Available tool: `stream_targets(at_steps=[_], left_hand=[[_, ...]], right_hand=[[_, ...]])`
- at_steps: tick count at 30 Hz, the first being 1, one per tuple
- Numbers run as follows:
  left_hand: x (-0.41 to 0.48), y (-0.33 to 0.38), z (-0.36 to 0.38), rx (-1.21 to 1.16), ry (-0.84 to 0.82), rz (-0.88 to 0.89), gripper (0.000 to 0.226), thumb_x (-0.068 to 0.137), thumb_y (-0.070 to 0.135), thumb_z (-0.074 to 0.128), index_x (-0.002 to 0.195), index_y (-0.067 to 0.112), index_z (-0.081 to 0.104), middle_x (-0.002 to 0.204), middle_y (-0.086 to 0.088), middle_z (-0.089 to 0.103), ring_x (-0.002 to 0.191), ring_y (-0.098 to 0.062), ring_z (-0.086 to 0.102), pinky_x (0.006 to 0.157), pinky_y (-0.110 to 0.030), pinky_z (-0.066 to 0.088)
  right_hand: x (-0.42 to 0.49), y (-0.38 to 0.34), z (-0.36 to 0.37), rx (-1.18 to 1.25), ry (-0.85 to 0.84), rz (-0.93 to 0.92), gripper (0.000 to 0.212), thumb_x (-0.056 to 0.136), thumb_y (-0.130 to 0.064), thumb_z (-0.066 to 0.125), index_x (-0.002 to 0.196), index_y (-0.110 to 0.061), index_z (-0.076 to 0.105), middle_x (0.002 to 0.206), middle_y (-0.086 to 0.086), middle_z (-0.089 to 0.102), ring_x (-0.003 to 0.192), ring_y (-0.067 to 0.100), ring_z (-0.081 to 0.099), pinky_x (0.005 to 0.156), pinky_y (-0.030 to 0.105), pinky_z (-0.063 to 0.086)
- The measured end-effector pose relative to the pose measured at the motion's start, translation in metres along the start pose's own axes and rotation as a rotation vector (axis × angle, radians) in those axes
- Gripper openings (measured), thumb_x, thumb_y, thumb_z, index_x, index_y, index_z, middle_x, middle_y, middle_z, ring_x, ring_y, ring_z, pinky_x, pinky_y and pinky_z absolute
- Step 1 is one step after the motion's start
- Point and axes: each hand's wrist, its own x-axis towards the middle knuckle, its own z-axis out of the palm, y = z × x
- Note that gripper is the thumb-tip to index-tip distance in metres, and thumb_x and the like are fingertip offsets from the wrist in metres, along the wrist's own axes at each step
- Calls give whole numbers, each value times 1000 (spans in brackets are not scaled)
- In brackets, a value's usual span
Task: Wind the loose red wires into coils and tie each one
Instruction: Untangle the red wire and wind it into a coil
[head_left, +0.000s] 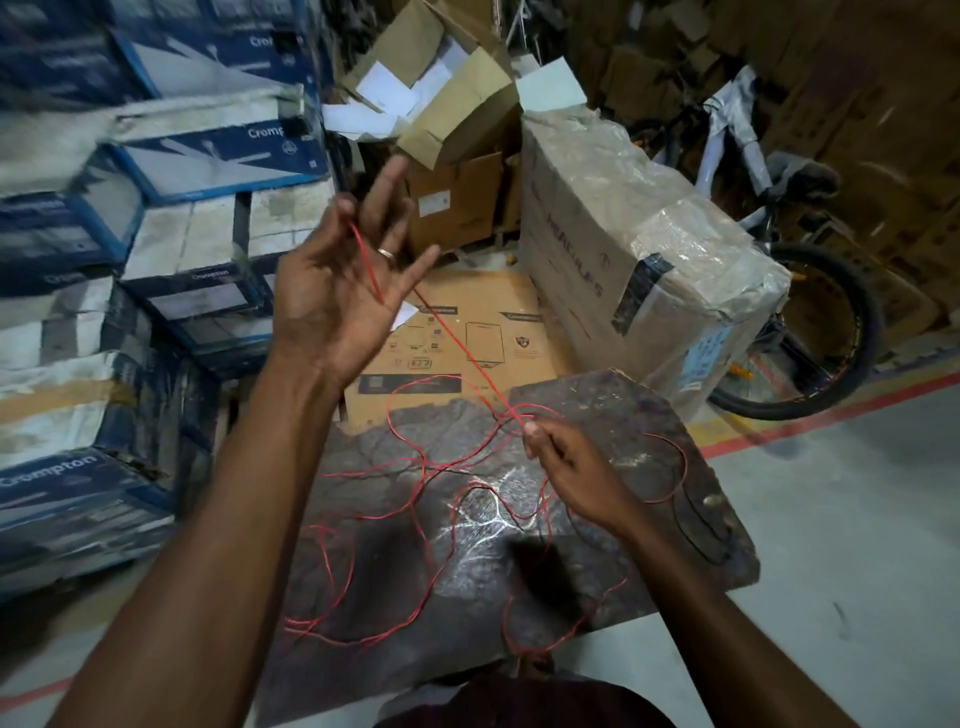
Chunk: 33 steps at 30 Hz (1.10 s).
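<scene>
Storeroom, standing by the bench (613, 400), a dark, scuffed slab in the lower middle of the frame.

- Around: blue-and-white boxes (208, 150) stacked up the whole left side. Top centre, an open cardboard box (457, 104) with white papers spilling out. Upper right, a big carton (623, 234) under wrinkled plastic, with a bicycle (810, 322) behind it. A flat cardboard sheet (467, 332) lies just beyond the bench. The floor (857, 545) at right is grey, with a red and yellow line.
- Red wire (467, 357): most of it sprawls in loose, crossing loops over the bench, uncoiled. One strand runs taut up from the middle of the frame to the raised hand.
- Left hand (343, 280): up in the centre, palm toward the person, fingers spread and straight. The wire lies across the palm from the thumb tip down.
- Right hand (566, 467): low over the bench, fingers curled, pinching the taut strand at their tips.
- In the way: the left forearm covers the bench's left edge. The raised hand hides a short run of wire.
- Hard to read: the carton blocks much of the bicycle. The left boxes are smeared. The near loops go dim in shadow at the lower edge.
</scene>
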Motion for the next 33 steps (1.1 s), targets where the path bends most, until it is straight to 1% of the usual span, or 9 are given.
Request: stream_targets(at_steps=[5, 9, 17, 22, 25, 27, 28, 30, 33], left_hand=[[7, 13, -28, 316, 181, 26, 32, 107, 39, 33, 83, 26, 50, 151, -5, 53, 142, -26, 42, 106, -64, 33], [0, -8, -39, 720, 310, 5, 35, 106, 48, 32, 84, 34, 55, 143, 0, 58, 138, -40, 47, 89, -45, 43], [-42, -51, -34, 958, -27, -342, 24, 111, 35, 24, 95, 19, 33, 107, -12, 77, 78, -31, 77, 55, -29, 51], [-65, -60, -19, 679, -257, -470, 19, 107, 14, 33, 93, 11, 47, 41, -1, 46, 31, -11, 30, 39, -25, 18], [-76, -59, -12, 254, -274, -491, 20, 100, 12, 36, 93, 9, 55, 38, 5, 24, 32, -11, 15, 42, -28, 13], [-81, -54, -7, 49, -269, -482, 24, 100, 11, 34, 95, 10, 57, 39, 4, 20, 30, -13, 11, 53, -27, 40], [-83, -53, -7, -53, -259, -472, 24, 100, 10, 34, 98, 9, 57, 39, 4, 20, 28, -14, 11, 76, -33, 54], [-87, -49, -7, -205, -258, -439, 23, 99, 10, 36, 107, 6, 57, 39, 3, 24, 27, -16, 18, 112, -49, 43], [-88, -45, -13, -328, -278, -424, 25, 102, 13, 37, 122, 5, 50, 40, 2, 36, 32, -14, 31, 118, -63, 24]], right_hand=[[-16, -26, -14, -236, -172, -173, 32, 109, -43, 36, 88, -26, 54, 71, -15, 53, 68, 6, 53, 67, 45, 49], [-15, -82, -40, -269, -202, -374, 29, 107, -32, 45, 83, -19, 55, 63, -9, 42, 60, 11, 43, 59, 34, 37], [27, -125, -73, 184, 193, -373, 20, 103, -4, 53, 93, -9, 69, 74, -4, 61, 66, 5, 54, 59, 20, 40], [60, -130, -71, 249, 450, -234, 15, 103, -15, 60, 93, -19, 70, 70, 12, 56, 66, 10, 44, 57, 19, 34], [73, -119, -64, 348, 516, -168, 11, 99, -19, 66, 89, -21, 70, 80, 3, 62, 73, 7, 51, 66, 21, 41], [77, -107, -58, 347, 504, -108, 14, 99, -22, 68, 88, -15, 72, 78, 3, 61, 70, 6, 50, 64, 21, 40], [78, -101, -54, 343, 484, -84, 18, 99, -22, 68, 89, -8, 73, 77, 4, 60, 69, 5, 49, 63, 20, 40], [77, -90, -46, 323, 453, -59, 24, 98, -24, 69, 90, -1, 72, 77, 4, 59, 70, 5, 49, 66, 23, 41], [72, -76, -34, 291, 401, -19, 24, 98, -29, 69, 85, -9, 72, 73, 1, 61, 72, 8, 53, 67, 30, 43]])
